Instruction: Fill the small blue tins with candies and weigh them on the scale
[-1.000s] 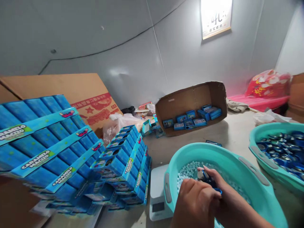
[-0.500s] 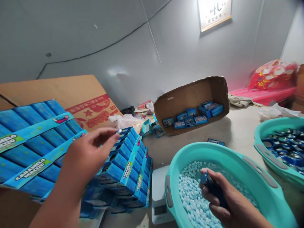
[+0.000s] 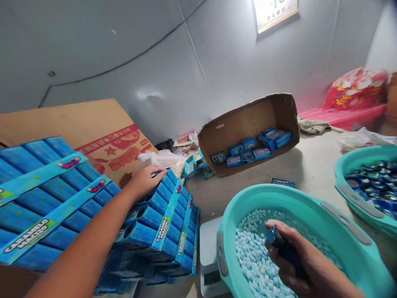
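Note:
My left hand (image 3: 146, 179) reaches to the far top edge of a stack of blue "Caramelo Macizo" boxes (image 3: 169, 215). Its fingers are bent and pressed together over a box, hiding whatever may be between them. Dark round openings show on the near ends of these boxes. Over the teal tub (image 3: 222, 236), my right hand (image 3: 297, 256) is closed around small shiny dark blue pieces (image 3: 287, 250), one with a flat blue round end near the thumb. Pale blue and white candies (image 3: 256, 256) lie loose in the tub below it.
More blue boxes (image 3: 46, 198) are stacked at left before a large carton (image 3: 102, 124). A tilted carton (image 3: 217, 136) holds several small blue boxes. A white scale (image 3: 211, 240) stands beside the tub. Another teal tub (image 3: 344, 174) contains shiny blue pieces.
My left hand has moved forward and slightly right, from above the near boxes to the stack's far top edge. The small pale piece at its fingertips is out of sight. My right hand keeps its grip.

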Motion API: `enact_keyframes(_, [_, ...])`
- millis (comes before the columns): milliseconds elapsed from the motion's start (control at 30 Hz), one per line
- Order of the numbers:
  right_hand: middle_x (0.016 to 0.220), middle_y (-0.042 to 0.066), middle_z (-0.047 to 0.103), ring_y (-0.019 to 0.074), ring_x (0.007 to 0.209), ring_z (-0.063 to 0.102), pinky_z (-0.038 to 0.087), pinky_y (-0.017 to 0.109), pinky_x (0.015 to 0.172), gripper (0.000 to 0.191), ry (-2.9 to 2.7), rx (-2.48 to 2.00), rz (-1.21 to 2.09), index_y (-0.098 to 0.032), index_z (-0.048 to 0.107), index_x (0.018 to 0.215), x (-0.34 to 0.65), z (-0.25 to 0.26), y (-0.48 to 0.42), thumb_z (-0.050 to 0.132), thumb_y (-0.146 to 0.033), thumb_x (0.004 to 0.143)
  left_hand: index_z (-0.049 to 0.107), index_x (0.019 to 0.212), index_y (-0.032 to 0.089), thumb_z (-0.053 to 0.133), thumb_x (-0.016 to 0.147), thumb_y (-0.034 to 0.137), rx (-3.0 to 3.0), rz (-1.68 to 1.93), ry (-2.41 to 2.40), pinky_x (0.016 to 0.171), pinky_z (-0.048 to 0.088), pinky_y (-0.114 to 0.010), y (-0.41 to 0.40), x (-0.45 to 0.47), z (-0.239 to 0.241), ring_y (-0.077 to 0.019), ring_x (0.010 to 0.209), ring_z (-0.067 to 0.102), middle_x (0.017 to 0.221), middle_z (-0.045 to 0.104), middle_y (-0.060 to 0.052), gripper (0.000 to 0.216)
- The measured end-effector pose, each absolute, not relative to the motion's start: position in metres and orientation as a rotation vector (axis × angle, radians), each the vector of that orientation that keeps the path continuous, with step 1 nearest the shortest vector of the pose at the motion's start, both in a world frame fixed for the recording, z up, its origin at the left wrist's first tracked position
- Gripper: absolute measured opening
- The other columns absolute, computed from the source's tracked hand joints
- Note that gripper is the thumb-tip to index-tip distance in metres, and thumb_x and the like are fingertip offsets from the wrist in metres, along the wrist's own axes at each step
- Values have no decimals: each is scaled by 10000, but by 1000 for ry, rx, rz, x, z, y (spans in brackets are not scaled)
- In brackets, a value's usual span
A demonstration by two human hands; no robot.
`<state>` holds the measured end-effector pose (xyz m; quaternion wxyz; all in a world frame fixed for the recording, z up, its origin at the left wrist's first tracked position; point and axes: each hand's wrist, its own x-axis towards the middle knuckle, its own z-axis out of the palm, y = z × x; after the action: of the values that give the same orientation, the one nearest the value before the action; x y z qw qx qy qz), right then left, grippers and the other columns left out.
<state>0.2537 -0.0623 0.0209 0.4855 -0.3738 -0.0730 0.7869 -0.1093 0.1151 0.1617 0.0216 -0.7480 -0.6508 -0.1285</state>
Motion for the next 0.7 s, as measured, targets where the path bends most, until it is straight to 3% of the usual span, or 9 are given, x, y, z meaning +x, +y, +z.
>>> enact_keyframes(233, [648,-30,502,30,461,303,164,116,405,350,-183,-958,1932,-210,578,1056,256,29,-67,716,-437,828,788,1029,196,452,773,619,-2336,-235,-2055,1070,472,-417,123,-110,166,-335,1158,653,1175,746,-98,598])
enact_keyframes(367, [680,-21,525,28,468,288,171,125,401,351,-231,-914,2003,-201,587,1041,257,27,-70,729,-437,824,783,1030,204,496,769,543,-2279,-232,-2105,1031,506,-418,117,-101,171,-338,1139,669,1173,746,-99,515])
enact_keyframes(433, [687,-15,529,26,475,293,173,122,412,350,-259,-889,2037,-190,597,1053,257,28,-71,723,-429,830,757,1099,178,487,810,507,-2196,-290,-2090,1006,518,-476,101,-84,176,-362,1120,673,1185,737,-126,514])
enact_keyframes(533, [692,-10,525,20,481,323,164,111,435,351,-283,-916,2085,-182,609,1099,256,33,-71,697,-422,858,651,1283,139,423,931,479,-2122,-447,-1852,1118,389,-602,57,-37,179,-392,1263,576,1339,652,-148,540])
enact_keyframes(567, [693,-8,529,18,481,337,163,107,442,348,-291,-944,2106,-185,610,1109,256,35,-71,692,-421,868,669,1247,167,442,941,471,-2164,-484,-1721,1146,362,-598,38,-17,175,-380,1266,570,1315,666,-122,487])
enact_keyframes(633, [703,-2,545,15,480,361,179,100,453,333,-306,-974,2138,-195,611,1102,255,37,-71,689,-428,878,716,1117,296,476,947,555,-2335,-487,-1543,1006,523,-475,2,22,159,-290,1063,677,1129,743,-44,392])
enact_keyframes(700, [715,4,560,17,483,380,197,102,450,318,-315,-958,2164,-186,610,1020,253,34,-72,696,-453,869,714,1108,303,597,914,570,-2634,-613,-1225,775,604,-384,-27,57,134,-244,906,710,1046,755,-50,350])
